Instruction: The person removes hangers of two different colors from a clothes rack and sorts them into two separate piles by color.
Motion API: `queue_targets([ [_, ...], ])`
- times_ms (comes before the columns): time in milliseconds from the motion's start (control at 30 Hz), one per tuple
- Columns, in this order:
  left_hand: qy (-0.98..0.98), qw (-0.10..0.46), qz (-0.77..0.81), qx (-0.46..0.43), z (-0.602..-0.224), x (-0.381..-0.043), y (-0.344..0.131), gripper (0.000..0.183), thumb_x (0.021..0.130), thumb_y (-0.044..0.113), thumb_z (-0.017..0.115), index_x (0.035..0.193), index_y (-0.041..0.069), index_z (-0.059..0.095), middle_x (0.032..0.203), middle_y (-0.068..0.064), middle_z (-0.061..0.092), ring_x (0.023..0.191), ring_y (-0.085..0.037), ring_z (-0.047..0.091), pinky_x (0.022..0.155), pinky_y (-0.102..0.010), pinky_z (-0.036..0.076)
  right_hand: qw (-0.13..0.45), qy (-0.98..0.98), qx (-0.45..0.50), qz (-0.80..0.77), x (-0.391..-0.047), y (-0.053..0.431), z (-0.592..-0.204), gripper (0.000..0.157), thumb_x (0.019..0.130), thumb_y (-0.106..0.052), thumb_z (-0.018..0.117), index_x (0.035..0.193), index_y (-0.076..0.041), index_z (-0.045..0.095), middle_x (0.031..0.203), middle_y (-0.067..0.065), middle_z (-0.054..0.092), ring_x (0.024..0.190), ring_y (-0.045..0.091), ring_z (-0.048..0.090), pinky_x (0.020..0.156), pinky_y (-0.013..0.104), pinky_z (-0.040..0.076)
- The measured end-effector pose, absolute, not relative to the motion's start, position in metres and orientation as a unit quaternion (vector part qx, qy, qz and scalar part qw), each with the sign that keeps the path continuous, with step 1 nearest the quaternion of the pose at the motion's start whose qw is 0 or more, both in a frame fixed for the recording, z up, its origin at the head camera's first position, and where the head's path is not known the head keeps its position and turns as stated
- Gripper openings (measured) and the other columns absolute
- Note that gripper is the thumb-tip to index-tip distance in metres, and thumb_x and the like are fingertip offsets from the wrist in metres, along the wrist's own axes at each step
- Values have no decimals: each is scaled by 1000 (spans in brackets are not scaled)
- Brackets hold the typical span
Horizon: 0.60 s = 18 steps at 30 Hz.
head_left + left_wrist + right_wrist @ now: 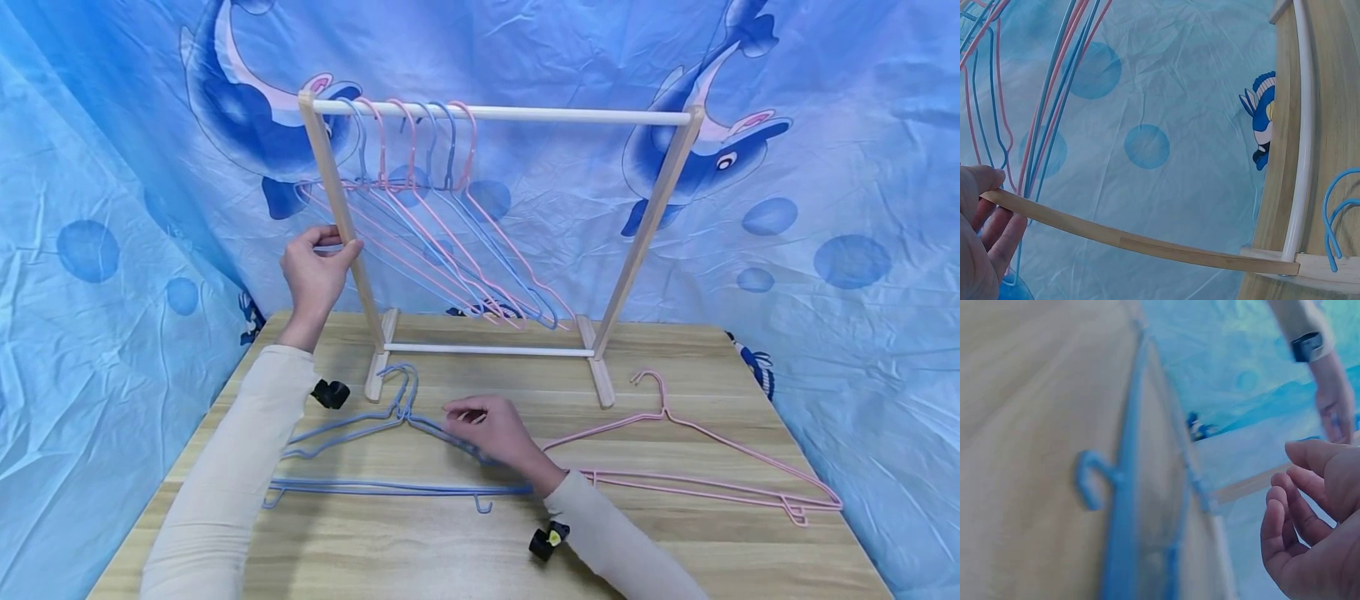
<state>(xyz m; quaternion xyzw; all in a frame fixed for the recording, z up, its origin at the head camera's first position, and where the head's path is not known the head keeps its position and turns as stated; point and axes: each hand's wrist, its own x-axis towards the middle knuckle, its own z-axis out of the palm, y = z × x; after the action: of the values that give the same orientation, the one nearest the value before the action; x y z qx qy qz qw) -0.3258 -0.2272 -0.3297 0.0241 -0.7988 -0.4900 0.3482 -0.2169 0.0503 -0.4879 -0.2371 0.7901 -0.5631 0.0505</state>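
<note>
My left hand (318, 271) grips the left wooden post (335, 187) of a clothes rack, thumb and fingers on either side of it in the left wrist view. Pink and blue hangers (472, 150) hang by their hooks along the left half of the white top rail (562, 113). Over the table, my right hand (491, 425) is beside the right shoulder of a pair of blue hangers (360, 486) lying together. Its fingers are loosely curled with nothing between them. The right wrist view shows a blue hanger bar (1125, 506) with a small hook, beside that hand.
Pink hangers (663, 398) lie at the right of the wooden table (420, 558), partly behind my right forearm. The rack's feet (600, 383) stand near the table's back edge. A blue dolphin-print curtain (525, 50) surrounds the table at the back and sides.
</note>
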Motion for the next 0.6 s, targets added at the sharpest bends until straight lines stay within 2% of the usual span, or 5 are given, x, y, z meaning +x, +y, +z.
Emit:
queue_targets([
  [200, -800, 349, -488, 24, -329, -325, -227, 35, 92, 30, 78, 118, 7, 75, 110, -12, 73, 93, -20, 75, 77, -25, 60, 12, 772, -278, -572, -203, 59, -447, 24, 92, -21, 78, 113, -9, 79, 96, 5, 78, 82, 11, 70, 72, 28, 60],
  [333, -802, 349, -485, 24, -330, -325, -227, 35, 93, 30, 78, 118, 6, 75, 109, -12, 72, 93, -21, 75, 76, -24, 59, -12, 770, -289, -569, -194, 66, -414, 24, 91, -19, 79, 114, -10, 79, 98, 1, 78, 85, 11, 70, 71, 29, 61],
  [600, -804, 351, -479, 28, -330, -326, -227, 34, 93, 28, 78, 118, 6, 75, 109, -11, 73, 91, -19, 74, 74, -22, 58, -87, 785, -297, -537, -196, 87, -349, 27, 90, -18, 81, 116, -12, 79, 102, -2, 76, 87, 11, 70, 70, 29, 61],
])
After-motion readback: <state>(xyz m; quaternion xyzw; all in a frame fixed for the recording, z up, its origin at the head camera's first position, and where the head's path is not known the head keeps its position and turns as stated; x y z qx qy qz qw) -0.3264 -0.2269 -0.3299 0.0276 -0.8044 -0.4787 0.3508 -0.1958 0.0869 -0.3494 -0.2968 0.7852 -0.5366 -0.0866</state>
